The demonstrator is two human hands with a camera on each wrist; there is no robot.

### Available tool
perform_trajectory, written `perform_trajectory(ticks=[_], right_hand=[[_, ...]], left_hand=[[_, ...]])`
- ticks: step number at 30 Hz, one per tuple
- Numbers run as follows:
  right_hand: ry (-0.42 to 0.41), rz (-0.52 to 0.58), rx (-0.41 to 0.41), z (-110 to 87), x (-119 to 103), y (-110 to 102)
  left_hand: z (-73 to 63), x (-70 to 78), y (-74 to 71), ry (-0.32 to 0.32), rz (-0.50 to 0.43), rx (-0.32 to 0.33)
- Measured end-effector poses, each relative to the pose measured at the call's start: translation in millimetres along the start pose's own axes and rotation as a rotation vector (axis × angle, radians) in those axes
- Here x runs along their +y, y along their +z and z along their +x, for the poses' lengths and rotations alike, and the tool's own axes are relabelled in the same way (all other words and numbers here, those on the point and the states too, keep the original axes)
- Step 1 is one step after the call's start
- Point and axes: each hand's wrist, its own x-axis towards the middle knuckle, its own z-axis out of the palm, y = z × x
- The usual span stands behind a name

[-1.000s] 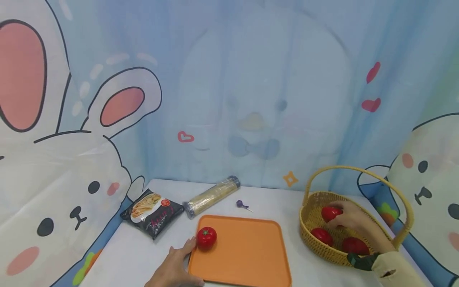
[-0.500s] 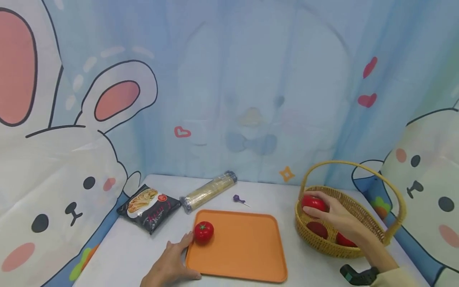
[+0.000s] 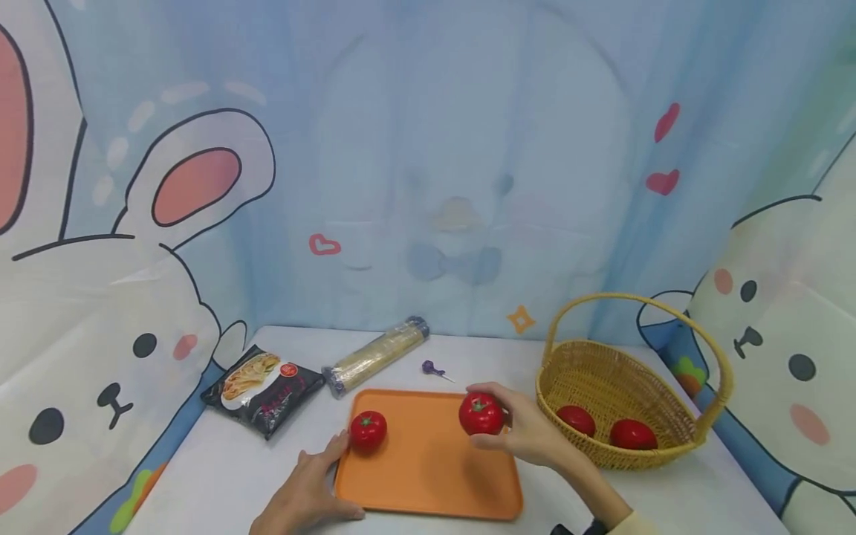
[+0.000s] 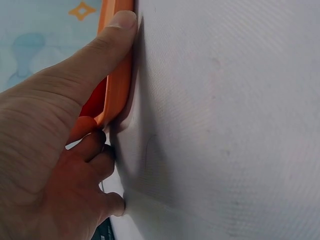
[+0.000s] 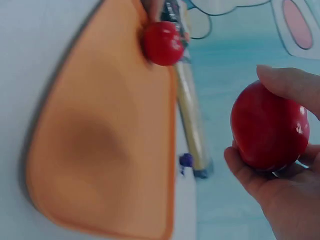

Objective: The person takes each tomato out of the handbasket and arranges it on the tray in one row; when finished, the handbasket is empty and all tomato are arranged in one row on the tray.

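My right hand [image 3: 535,435] grips a red tomato [image 3: 480,413] between thumb and fingers. It is raised over the right part of an orange tray [image 3: 428,475], casting a shadow there. A second tomato [image 3: 368,432] sits near the tray's left edge, with the green top up. My left hand [image 3: 301,487] spans the tray's near left corner, its index fingertip close beside that tomato. In the left wrist view, the thumb [image 4: 112,42] rests along the tray's outer side. The wicker basket [image 3: 598,364] on the right holds two red rounded items, one [image 3: 631,435] nearer the front.
A black food packet [image 3: 267,390] lies left of the tray's far corner. Behind the tray are a clear pack of dry noodles [image 3: 377,355] and a purple lollipop [image 3: 431,368]. The basket's tall handle [image 3: 635,297] arches up. A cartoon curtain [image 3: 455,148] surrounds the table.
My right hand has lifted a tomato out of the basket and carried it left over the tray. The left hand keeps its place at the tray corner; the view has shifted slightly.
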Motion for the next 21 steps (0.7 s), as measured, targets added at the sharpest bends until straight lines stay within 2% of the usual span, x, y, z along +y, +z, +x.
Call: perform_trajectory(ticks=[4,9,15,21], right_hand=[[0.035,0.024,0.045,12.8,14.5,33.2],[0.09,-0.007,0.085,27.0,31.9,65.9],[0.167,-0.034,0.062,42.1,43.7,86.3],[0.207,-0.061,0.1,57.5,54.5,98.2]], left_hand=[[-0.7,-0.2,-0.1,0.057,0.002,0.015],[3.8,3.0,1.4,0.09,-0.007,0.006],[12.6,7.7,4.3,0.075,0.008,0.006],[17.1,11.3,4.9,0.06,0.033,0.006]])
